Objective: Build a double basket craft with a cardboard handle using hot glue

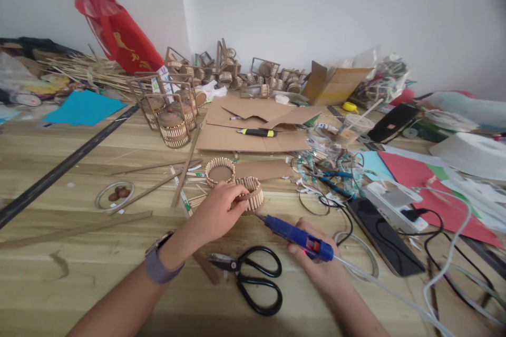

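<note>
My left hand [221, 208] is closed at the near side of a small round basket of wooden sticks [255, 194], its fingertips pinching a brown strip at the rim. My right hand [318, 258] is wrapped round a blue hot glue gun [290, 233], whose nozzle points left, close to the basket's lower right side. A second stick basket [220, 171] with a brown base sits just behind my left hand. Black-handled scissors [247, 276] lie spread between my forearms. Several loose sticks [197, 199] lie left of the baskets.
Behind the baskets lies cardboard [221, 137] with a yellow-black utility knife [258, 132] on it. Stick lanterns [174, 129] stand at the back left. At right are a phone [385, 237], a white power strip [395, 208] and tangled cables. A tape ring [98, 200] encloses brown balls [119, 192].
</note>
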Demonstrator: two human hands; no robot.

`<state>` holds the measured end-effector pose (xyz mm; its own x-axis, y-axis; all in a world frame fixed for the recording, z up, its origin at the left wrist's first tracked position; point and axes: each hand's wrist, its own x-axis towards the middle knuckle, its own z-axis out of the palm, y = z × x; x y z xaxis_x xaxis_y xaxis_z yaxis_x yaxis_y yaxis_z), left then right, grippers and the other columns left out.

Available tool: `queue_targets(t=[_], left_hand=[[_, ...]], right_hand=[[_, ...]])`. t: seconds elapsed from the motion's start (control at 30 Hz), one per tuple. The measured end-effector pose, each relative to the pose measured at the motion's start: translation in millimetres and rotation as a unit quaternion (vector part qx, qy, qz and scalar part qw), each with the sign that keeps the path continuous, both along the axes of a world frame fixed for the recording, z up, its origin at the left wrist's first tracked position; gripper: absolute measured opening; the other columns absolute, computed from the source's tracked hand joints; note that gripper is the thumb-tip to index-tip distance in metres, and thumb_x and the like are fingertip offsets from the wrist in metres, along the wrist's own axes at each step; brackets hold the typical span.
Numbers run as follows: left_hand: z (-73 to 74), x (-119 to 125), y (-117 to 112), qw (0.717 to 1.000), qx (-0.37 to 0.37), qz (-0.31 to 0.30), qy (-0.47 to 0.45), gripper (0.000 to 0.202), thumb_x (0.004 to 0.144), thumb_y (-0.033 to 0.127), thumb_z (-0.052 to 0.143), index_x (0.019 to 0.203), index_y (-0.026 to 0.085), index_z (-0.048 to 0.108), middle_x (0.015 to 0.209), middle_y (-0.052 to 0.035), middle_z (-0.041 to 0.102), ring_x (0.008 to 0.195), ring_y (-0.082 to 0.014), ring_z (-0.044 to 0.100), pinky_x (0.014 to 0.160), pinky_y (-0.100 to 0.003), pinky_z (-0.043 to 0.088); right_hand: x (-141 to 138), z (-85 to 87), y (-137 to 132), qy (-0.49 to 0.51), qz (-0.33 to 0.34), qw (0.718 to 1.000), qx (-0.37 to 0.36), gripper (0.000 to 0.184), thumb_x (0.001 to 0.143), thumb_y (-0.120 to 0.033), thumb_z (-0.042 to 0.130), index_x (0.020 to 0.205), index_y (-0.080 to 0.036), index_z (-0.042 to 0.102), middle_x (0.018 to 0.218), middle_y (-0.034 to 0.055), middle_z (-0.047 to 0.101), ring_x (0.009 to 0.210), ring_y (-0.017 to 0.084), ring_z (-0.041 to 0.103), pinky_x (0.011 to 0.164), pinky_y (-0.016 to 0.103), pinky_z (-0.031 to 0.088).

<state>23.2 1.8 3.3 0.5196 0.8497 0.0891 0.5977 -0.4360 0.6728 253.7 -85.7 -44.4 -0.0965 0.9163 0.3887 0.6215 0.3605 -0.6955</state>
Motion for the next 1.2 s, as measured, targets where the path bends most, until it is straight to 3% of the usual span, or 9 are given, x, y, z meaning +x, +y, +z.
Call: queue_targets(t=[1.2], left_hand=[[2.2,-1.6,-0.8,1.000,0.010,-0.009,-0.002,0.015,0.092,0.021,0.050,0.094,0.021,0.064,0.092,-0.0035,0.066,0.097,-0.0232,0.058,0.084,-0.035,0.046]], right_hand=[[0.9,-1.3,0.1,-0.039,-0.015,0.999,0.010,0.043,0.089,-0.054,0.054,0.062,-0.024,0.040,0.058,-0.0043,0.044,0.052,0.014,0.047,0.049,0.026,0.035]])
